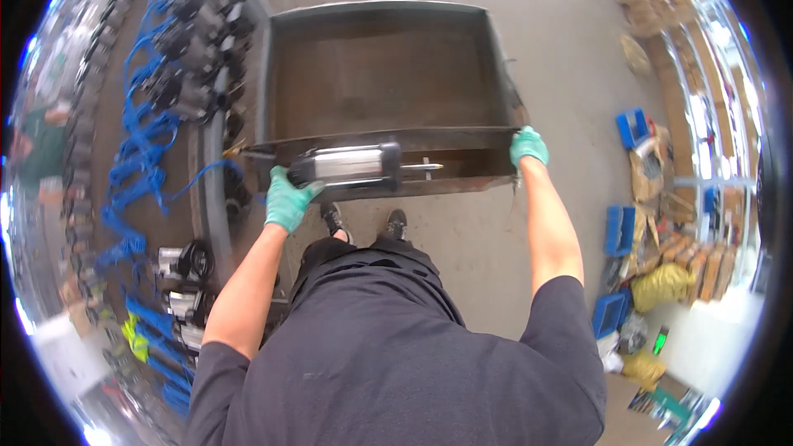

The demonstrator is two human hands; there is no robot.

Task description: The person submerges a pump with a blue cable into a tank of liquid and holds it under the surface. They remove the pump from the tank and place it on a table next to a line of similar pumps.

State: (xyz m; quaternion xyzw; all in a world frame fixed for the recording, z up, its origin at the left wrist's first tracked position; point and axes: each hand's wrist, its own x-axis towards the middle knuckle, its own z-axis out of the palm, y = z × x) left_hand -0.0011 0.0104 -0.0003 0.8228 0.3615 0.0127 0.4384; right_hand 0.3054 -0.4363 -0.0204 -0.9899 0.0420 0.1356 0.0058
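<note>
Left hand: in a pale green glove, the left hand (289,200) is at the near left edge of the bin, just beside the motor's dark left end, its thumb pointing right; blur leaves it unclear whether it grips the rim, the motor or both.
Right hand: gloved alike, the right hand (529,147) is closed on the bin's right edge, level with the divider, well apart from the motor.
Motor: the motor (351,163), a silver cylinder with black ends, lies on its side in the left part of the trough, its thin shaft (423,167) pointing right.
Bin: the grey metal bin (384,74) stands in front of the person, its wide far part showing a brown bottom.
Divider: a dark divider (462,135) runs across, between the far part and the trough (479,163) nearest the person.
Person: black shirt (396,363), dark shoes (397,223) on the floor below the trough.
Left side: coiled blue hose (124,198) lies near rows of dark and silver parts (194,74).
Right side: blue boxes (619,230) stand on the floor, with a yellow sack (663,287) and cartons (714,268) near them.
</note>
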